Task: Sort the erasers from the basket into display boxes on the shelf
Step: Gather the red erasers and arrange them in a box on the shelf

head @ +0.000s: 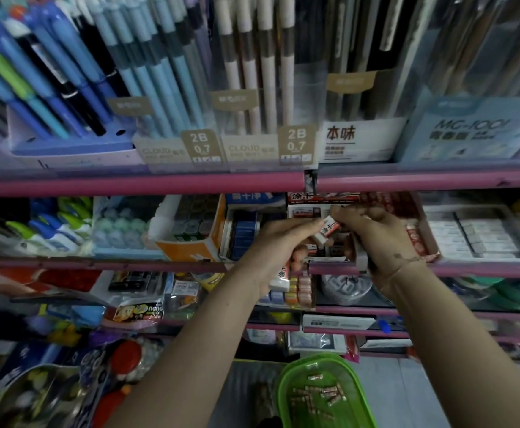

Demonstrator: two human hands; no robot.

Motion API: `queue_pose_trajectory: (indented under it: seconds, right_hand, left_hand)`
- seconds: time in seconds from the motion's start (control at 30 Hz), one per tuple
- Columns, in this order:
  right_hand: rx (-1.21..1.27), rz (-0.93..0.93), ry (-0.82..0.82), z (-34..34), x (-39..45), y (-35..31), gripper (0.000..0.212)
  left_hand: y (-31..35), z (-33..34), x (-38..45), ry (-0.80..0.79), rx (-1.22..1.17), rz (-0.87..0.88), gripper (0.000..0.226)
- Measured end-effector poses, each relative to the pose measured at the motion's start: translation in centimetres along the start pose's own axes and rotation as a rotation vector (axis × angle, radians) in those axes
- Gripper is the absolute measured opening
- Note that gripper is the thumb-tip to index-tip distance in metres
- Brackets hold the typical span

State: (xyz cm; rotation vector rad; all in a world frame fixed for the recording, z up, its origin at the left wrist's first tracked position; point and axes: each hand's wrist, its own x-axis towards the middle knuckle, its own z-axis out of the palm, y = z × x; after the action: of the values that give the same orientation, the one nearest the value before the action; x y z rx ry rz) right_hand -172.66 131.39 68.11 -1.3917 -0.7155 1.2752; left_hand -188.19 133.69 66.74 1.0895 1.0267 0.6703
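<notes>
eraser point(326, 231) over red box point(419, 239), passing between hands | right hand point(376, 236) pinches its 1 o'clock end, left hand point(278, 251) clamps another eraser | light, firm, sleeved: grip the ends

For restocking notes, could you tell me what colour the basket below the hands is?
Bright green plastic basket, seen in the head view.

I note pink shelf rails point(138, 183). The eraser point(328, 230) I have at my fingertips is white with a red-and-black printed sleeve. The display box point(419, 242) behind is red with white dots. The basket point(286, 393) below is bright green. Upper pens point(30, 78) are blue, pale blue, lime and black; one box point(191, 247) is orange.
</notes>
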Motion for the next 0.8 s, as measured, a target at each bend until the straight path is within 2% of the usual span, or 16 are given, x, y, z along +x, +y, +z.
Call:
queue_pose_trajectory:
  seconds: [0.07, 0.13, 0.27, 0.3, 0.37, 0.43, 0.47, 0.53, 0.57, 0.6, 0.7, 0.8]
  right_hand:
    - [-0.064, 0.010, -0.024, -0.6, 0.0, 0.1, 0.017]
    - [-0.081, 0.064, -0.140, -1.6, -0.1, -0.2, 0.014]
    - [-0.156, 0.153, -0.308, -3.8, 0.0, -1.0, 0.021]
    - [-0.229, 0.142, -0.290, -4.0, 0.0, -1.3, 0.020]
    - [-0.374, 0.080, -0.145, -4.2, 0.7, -1.4, 0.015]
    - [-0.449, 0.005, 0.028, -4.2, 2.0, -1.3, 0.013]
    - [-0.528, -0.017, 0.090, -4.1, 3.0, -1.1, 0.017]
    - [-0.792, 0.000, 0.147, -3.9, 4.8, -0.5, 0.044]
    - [-0.904, 0.012, 0.140, -3.7, 5.5, -0.2, 0.054]
    - [-0.996, 0.009, 0.109, -3.4, 6.0, 0.0, 0.055]
    - [-1.355, -0.094, -0.011, -2.7, 6.5, 0.4, 0.041]
    - [-1.620, -0.210, -0.008, -2.4, 6.5, 0.8, 0.041]
  left_hand:
    - [-0.1, -0.3, 0.0, 0.041, 0.020, 0.026, 0.015]
    - [0.0, -0.6, 0.1, 0.075, 0.100, 0.035, 0.013]
    - [0.5, -0.7, 0.6, 0.037, 0.293, 0.058, 0.006]
    - [0.7, -0.5, 0.9, 0.029, 0.365, 0.078, 0.005]
    - [0.8, -0.1, 2.0, 0.061, 0.564, 0.165, 0.009]
    - [0.9, -0.1, 3.3, 0.146, 0.949, 0.297, 0.029]
    - [0.9, -0.1, 3.9, 0.152, 1.156, 0.333, 0.039]
    - [0.8, -0.2, 4.9, 0.080, 1.428, 0.331, 0.049]
    - [0.7, -0.4, 5.3, 0.034, 1.494, 0.297, 0.051]
    - [0.6, -0.5, 5.6, 0.004, 1.522, 0.259, 0.054]
    - [0.3, -0.7, 6.0, -0.015, 1.537, 0.227, 0.057]
    - [0.1, -0.8, 5.9, -0.019, 1.502, 0.237, 0.058]
